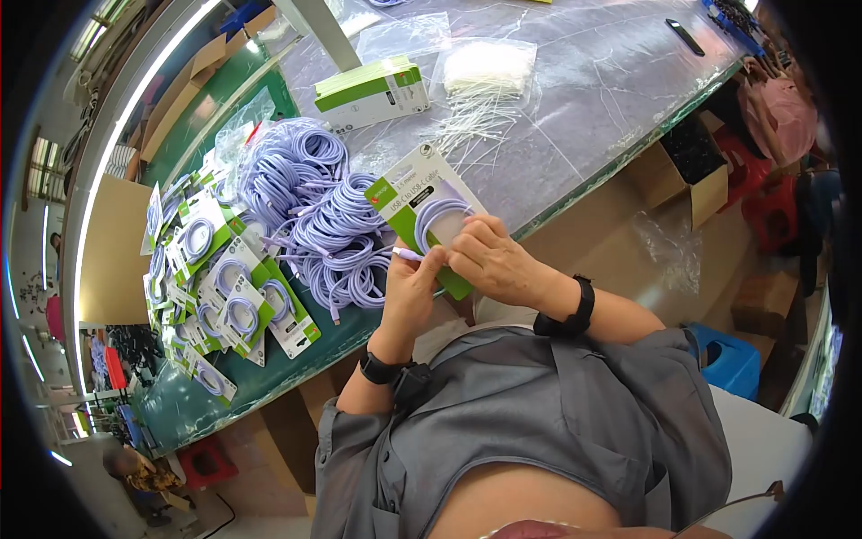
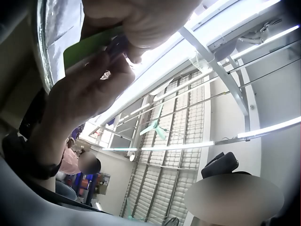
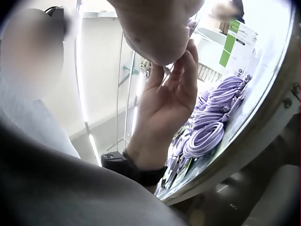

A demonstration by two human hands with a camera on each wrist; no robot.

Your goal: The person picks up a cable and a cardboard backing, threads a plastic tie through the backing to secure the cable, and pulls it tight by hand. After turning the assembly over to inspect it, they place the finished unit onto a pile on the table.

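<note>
In the head view, both hands hold a white-and-green cable card (image 1: 409,184) in front of the body, tilted, with a coiled lilac USB-C cable (image 1: 437,220) against its face. My left hand (image 1: 409,292) grips the card's lower left side, and the cable's connector (image 1: 407,254) sticks out beside the thumb. Curled fingers of my right hand (image 1: 494,260) pinch the coil and the card's right edge. Seen from the right wrist, the fingertips of both hands (image 3: 162,101) meet closely, and the card is mostly hidden. A green corner of it (image 2: 87,49) shows in the left wrist view.
Loose lilac cable bundles (image 1: 337,225) lie left of the hands, beside a heap of carded cables (image 1: 238,314). Behind stand a stack of cards (image 1: 373,92) and a bag of white ties (image 1: 489,72), near a metal post (image 1: 319,31). The table edge (image 1: 628,153) runs diagonally on the right.
</note>
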